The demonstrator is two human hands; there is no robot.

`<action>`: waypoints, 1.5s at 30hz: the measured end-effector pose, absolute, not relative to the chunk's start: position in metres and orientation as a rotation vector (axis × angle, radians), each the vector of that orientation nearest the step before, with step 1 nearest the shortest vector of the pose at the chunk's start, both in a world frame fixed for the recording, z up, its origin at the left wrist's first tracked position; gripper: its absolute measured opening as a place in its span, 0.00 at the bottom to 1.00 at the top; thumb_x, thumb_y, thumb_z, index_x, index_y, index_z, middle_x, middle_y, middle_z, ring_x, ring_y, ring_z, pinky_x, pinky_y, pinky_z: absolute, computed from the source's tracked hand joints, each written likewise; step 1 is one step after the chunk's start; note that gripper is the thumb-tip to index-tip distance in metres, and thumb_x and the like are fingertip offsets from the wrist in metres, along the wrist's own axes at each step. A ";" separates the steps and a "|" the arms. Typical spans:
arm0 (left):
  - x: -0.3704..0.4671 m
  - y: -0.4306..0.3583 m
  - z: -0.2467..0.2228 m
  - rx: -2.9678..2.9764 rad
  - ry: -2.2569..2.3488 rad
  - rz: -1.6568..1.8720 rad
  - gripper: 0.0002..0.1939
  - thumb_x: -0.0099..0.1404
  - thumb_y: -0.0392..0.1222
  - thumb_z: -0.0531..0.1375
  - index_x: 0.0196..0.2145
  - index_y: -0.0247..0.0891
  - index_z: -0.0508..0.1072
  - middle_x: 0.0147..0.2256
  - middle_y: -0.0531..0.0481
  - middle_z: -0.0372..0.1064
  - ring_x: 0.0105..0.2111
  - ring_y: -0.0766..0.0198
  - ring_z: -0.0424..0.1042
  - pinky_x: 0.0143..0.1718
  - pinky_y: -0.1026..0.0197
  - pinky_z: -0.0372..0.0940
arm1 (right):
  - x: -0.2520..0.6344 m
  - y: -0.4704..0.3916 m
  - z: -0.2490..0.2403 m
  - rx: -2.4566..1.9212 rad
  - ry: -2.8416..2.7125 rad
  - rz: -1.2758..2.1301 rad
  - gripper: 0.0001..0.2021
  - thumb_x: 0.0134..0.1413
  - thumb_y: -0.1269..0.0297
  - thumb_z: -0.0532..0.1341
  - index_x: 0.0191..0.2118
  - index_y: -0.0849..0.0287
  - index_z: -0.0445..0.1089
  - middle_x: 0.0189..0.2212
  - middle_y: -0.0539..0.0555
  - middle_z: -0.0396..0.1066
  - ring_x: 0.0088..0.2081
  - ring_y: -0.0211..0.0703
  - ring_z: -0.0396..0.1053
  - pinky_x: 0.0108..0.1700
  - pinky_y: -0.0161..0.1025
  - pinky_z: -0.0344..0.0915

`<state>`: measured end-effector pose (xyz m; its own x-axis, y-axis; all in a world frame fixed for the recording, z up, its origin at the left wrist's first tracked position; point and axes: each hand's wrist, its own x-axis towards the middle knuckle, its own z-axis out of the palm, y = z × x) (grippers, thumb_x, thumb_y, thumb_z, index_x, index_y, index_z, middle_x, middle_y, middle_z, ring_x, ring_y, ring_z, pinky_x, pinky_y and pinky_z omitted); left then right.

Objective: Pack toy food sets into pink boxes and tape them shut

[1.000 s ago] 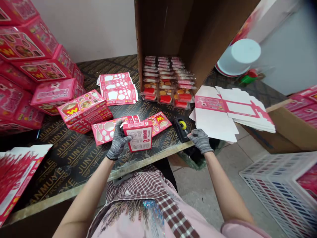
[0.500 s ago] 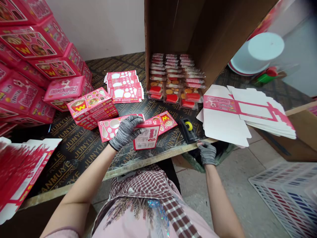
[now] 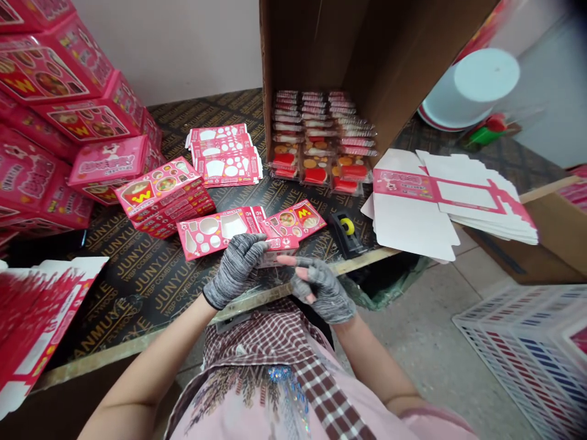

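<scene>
Left hand (image 3: 238, 269) grips a pink box (image 3: 283, 245).
Right hand (image 3: 324, 288) half curled, pointer near it; can't tell if holding anything.

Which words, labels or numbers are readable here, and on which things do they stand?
"JUNYUA": black tabletop with gold print.
"ANMUYE": same tabletop.
"WBP COMBI": same tabletop.
"PLYWOOD": same tabletop.
"W", yellow: several pink cardboard boxes.
Too small or blurred: remaining print, including on the held small pink cardboard box.

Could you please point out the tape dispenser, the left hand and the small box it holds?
Tape dispenser (image 3: 347, 227): head view, on its yellow core.
Left hand (image 3: 237, 269): head view, on its gloved back.
Small box (image 3: 283, 245): head view, on its pink upper side.
</scene>
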<state>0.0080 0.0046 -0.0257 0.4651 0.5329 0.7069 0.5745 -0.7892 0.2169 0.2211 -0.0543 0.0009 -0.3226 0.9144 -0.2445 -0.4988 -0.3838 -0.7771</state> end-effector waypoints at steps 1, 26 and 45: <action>0.008 0.004 -0.024 -2.663 -1.016 -1.238 0.16 0.72 0.35 0.54 0.55 0.39 0.69 0.47 0.42 0.76 0.47 0.56 0.76 0.47 0.53 0.72 | 0.213 -0.051 0.002 -0.800 -0.725 1.903 0.21 0.51 0.58 0.67 0.48 0.64 0.80 0.09 0.41 0.57 0.13 0.28 0.46 0.19 0.32 0.41; 0.022 -0.014 -0.021 -2.681 -1.104 -1.374 0.10 0.70 0.43 0.61 0.46 0.44 0.79 0.44 0.45 0.77 0.43 0.56 0.77 0.43 0.52 0.73 | 0.224 -0.036 -0.072 -1.009 -0.723 2.194 0.42 0.48 0.23 0.53 0.37 0.64 0.77 0.21 0.57 0.76 0.16 0.38 0.65 0.17 0.32 0.58; 0.046 0.102 -0.080 -2.735 -2.188 -1.354 0.22 0.70 0.50 0.58 0.56 0.36 0.72 0.58 0.36 0.71 0.61 0.48 0.69 0.64 0.44 0.61 | 0.284 0.062 -0.112 -1.136 -0.527 1.483 0.18 0.41 0.59 0.67 0.43 0.52 0.72 0.40 0.53 0.81 0.48 0.54 0.78 0.56 0.58 0.72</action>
